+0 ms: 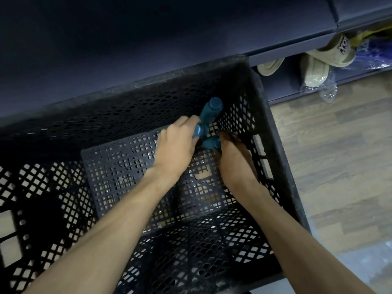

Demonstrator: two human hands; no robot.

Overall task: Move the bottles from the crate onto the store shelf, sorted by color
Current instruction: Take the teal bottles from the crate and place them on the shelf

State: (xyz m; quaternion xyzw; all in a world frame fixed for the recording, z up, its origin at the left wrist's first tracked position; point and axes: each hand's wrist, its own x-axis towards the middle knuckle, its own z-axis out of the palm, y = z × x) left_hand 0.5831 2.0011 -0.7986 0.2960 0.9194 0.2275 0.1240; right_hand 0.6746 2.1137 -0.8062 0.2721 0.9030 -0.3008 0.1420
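A black perforated crate (261,92) fills the middle of the head view. In its far right corner lie two teal-blue bottles. My left hand (176,143) grips the cap end of the longer bottle (212,111), which points toward the crate's back wall. My right hand (231,158) curls its fingers around the second bottle (210,142), of which only the cap end shows under the fingers. Both forearms reach down into the crate from the bottom of the view. Besides the two bottles, only bare mesh shows on the crate floor.
A dark blue store shelf (148,39) runs along the back, above the crate. Under its right end lie beige slippers (316,68) in clear wrapping and a blue packet (373,58). Wood-look flooring (339,145) lies to the right of the crate.
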